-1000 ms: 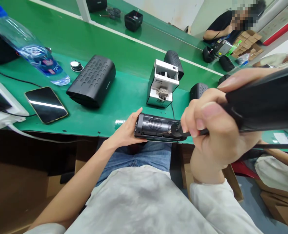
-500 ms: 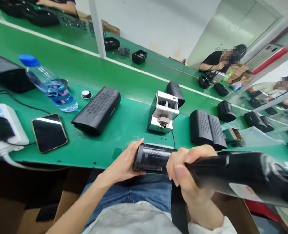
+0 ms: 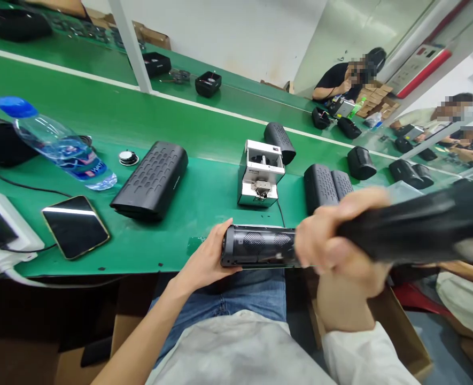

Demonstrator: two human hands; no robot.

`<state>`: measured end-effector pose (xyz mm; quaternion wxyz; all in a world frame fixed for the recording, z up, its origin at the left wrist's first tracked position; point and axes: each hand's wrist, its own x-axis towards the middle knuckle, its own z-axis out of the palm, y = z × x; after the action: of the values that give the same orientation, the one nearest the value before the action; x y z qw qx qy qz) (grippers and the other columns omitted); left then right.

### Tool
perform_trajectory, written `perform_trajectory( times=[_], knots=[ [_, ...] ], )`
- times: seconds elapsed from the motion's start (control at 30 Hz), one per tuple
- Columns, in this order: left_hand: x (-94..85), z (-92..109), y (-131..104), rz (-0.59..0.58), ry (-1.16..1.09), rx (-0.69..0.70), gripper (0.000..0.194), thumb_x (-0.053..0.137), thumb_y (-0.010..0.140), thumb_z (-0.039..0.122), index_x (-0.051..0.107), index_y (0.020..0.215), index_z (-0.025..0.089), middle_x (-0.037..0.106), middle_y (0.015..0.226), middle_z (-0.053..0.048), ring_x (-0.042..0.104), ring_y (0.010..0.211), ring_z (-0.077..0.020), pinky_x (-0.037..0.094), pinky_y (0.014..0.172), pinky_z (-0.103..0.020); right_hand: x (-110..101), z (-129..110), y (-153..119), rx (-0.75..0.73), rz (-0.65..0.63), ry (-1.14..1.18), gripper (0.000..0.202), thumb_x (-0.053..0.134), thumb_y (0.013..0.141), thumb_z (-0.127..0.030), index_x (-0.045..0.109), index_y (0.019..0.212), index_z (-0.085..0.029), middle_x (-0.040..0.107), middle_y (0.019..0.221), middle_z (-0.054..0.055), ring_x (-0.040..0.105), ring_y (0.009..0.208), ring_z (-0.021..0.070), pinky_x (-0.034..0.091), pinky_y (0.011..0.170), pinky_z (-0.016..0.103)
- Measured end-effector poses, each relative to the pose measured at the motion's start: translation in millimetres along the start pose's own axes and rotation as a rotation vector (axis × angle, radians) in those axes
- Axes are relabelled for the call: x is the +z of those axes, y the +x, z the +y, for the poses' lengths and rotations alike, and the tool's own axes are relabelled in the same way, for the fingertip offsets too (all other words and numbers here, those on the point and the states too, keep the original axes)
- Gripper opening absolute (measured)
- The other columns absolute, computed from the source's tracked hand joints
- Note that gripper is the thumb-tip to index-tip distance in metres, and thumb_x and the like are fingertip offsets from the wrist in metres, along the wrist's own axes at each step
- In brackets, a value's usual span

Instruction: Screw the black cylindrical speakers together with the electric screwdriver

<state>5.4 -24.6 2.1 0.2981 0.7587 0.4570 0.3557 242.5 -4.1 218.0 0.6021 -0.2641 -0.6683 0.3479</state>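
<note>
My left hand [image 3: 212, 254] is wrapped around the left end of a black speaker body [image 3: 256, 246]. The body lies along the bench's front edge, with round perforated grilles facing up. A thick, long black tool, which looks like an electric screwdriver [image 3: 416, 224], is gripped in my right hand [image 3: 340, 240]. It extends to the right and is smeared by motion. My right hand is in front of the speaker body's right end, so its tip and any contact there are hidden. Beyond the speaker body stands a white boxy device [image 3: 260, 174] with a metal fitting on its front.
A textured black speaker shell [image 3: 152, 179], a phone [image 3: 76, 227], a water bottle [image 3: 63, 147] and a white power strip [image 3: 7, 235] occupy the left. More black shells [image 3: 320, 187] stand to the right. A cardboard box [image 3: 404, 326] is below; co-workers [image 3: 340, 80] sit across the divider.
My right hand and the electric screwdriver have lifted and moved right, baring more of the speaker body's grilles. My left hand keeps its hold. The view has shifted slightly.
</note>
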Motion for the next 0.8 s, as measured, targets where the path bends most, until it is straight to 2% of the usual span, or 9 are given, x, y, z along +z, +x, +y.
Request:
perform_trajectory(
  times=[0.07, 0.1, 0.17, 0.2, 0.3, 0.4, 0.5, 0.7, 0.8],
  knots=[
    [-0.2, 0.3, -0.2, -0.006, 0.003, 0.001, 0.137, 0.099, 0.084, 0.022, 0.005, 0.183, 0.039, 0.042, 0.178, -0.021, 0.051, 0.165, -0.0462, 0.054, 0.13, -0.066, -3.2, -4.4, 34.4, -0.121, 0.074, 0.114, 0.033, 0.088, 0.096, -0.028, 0.061, 0.113, -0.033, 0.043, 0.057, -0.016, 0.032, 0.032, 0.0103, 0.033, 0.035, 0.027],
    [-0.4, 0.5, -0.1, -0.006, 0.004, -0.002, 0.136, 0.099, 0.085, 0.022, 0.005, 0.183, 0.039, 0.042, 0.178, -0.021, 0.051, 0.165, -0.0461, 0.054, 0.13, -0.066, -4.1, -0.8, 52.7, -0.179, 0.136, 0.119, 0.035, 0.09, 0.094, -0.027, 0.059, 0.109, -0.032, 0.042, 0.057, -0.016, 0.032, 0.034, 0.0107, 0.033, 0.035, 0.028],
    [-0.8, 1.2, 0.2, -0.004, 0.004, -0.006, 0.136, 0.098, 0.085, 0.021, 0.006, 0.183, 0.038, 0.043, 0.178, -0.021, 0.052, 0.165, -0.0459, 0.055, 0.129, -0.064, -4.6, 19.0, 87.4, -0.245, 0.262, 0.031, 0.04, 0.093, 0.095, -0.039, 0.053, 0.1, -0.033, 0.042, 0.058, -0.014, 0.039, 0.04, 0.0129, 0.037, 0.039, 0.032],
    [-1.0, 1.5, 0.4, -0.003, 0.002, -0.008, 0.136, 0.098, 0.085, 0.021, 0.006, 0.183, 0.038, 0.043, 0.178, -0.022, 0.053, 0.164, -0.0458, 0.056, 0.128, -0.064, -4.5, 34.3, 102.3, -0.286, 0.302, -0.004, 0.044, 0.092, 0.097, -0.05, 0.052, 0.098, -0.033, 0.04, 0.057, -0.013, 0.038, 0.041, 0.0126, 0.037, 0.04, 0.033],
    [-1.2, 2.2, 1.1, 0.003, -0.001, -0.006, 0.137, 0.098, 0.084, 0.019, 0.005, 0.183, 0.038, 0.044, 0.177, -0.022, 0.054, 0.163, -0.0455, 0.057, 0.126, -0.063, -2.7, 88.4, 133.7, -0.304, 0.269, -0.079, 0.057, 0.089, 0.095, -0.077, 0.051, 0.1, -0.033, 0.044, 0.061, -0.012, 0.04, 0.045, 0.0112, 0.042, 0.045, 0.033],
    [-0.9, 1.9, 1.4, 0.002, -0.006, 0.004, 0.139, 0.1, 0.084, 0.02, 0.005, 0.183, 0.04, 0.046, 0.175, -0.021, 0.055, 0.163, -0.0449, 0.056, 0.127, -0.064, 1.8, 132.1, 147.5, -0.341, 0.283, -0.094, 0.059, 0.083, 0.095, -0.082, 0.055, 0.106, -0.031, 0.046, 0.068, -0.011, 0.044, 0.043, 0.0102, 0.041, 0.044, 0.031],
    [-0.3, 0.6, 1.3, 0.006, -0.011, 0.013, 0.142, 0.101, 0.083, 0.02, 0.004, 0.184, 0.041, 0.046, 0.175, -0.021, 0.055, 0.162, -0.0452, 0.056, 0.127, -0.065, 5.3, 151.9, 152.2, -0.361, 0.315, -0.107, 0.05, 0.08, 0.101, -0.075, 0.057, 0.107, -0.031, 0.045, 0.069, -0.011, 0.043, 0.04, 0.0091, 0.04, 0.043, 0.028],
    [-0.7, -1.1, 1.3, 0.013, -0.029, 0.007, 0.139, 0.1, 0.084, 0.023, 0.007, 0.185, 0.04, 0.048, 0.176, -0.02, 0.055, 0.162, -0.0457, 0.058, 0.126, -0.065, -0.6, 147.2, 151.8, -0.329, 0.319, -0.136, 0.038, 0.079, 0.104, -0.061, 0.052, 0.108, -0.034, 0.049, 0.072, -0.011, 0.042, 0.043, 0.0105, 0.045, 0.044, 0.03],
    [-1.7, -0.3, 1.9, 0.007, -0.017, 0.012, 0.138, 0.1, 0.084, 0.024, 0.006, 0.185, 0.039, 0.048, 0.175, -0.02, 0.055, 0.162, -0.0455, 0.056, 0.127, -0.065, 1.2, 145.9, 152.4, -0.313, 0.352, -0.151, 0.043, 0.079, 0.101, -0.066, 0.05, 0.106, -0.034, 0.052, 0.074, -0.01, 0.045, 0.047, 0.0124, 0.047, 0.045, 0.032]
  ],
)
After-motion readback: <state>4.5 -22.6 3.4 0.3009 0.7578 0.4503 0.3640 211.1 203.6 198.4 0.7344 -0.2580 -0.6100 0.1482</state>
